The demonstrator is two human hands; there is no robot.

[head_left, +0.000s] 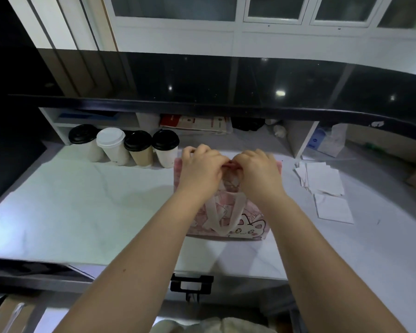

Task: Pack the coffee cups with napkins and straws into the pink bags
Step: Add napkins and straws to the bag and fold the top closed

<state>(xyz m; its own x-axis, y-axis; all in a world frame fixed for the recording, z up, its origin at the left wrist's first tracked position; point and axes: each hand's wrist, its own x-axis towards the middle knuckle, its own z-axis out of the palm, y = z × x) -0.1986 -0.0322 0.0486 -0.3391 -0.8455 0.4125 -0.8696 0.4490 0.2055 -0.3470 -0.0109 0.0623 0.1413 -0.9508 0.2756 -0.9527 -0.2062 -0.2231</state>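
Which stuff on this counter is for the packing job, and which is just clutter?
Job: pink bag, gripped at its top by left hand and right hand; four lidded cups; napkins.
Clutter: red-and-white papers; blue-and-white box; black clip.

You have a single view, worn on your head, facing forward and steeply down over the white counter (82, 200). It sits close in: your forearms enter from the bottom edge, and your left hand (199, 169) and right hand (259, 171) meet near the middle of the frame, above the pink bag (250, 227). The wide lens bends the black ledge (202, 106) into an arc. The cups (111, 145) fall left of centre at the back, the napkins (327, 186) to the right, and the windows (178, 8) along the top edge.
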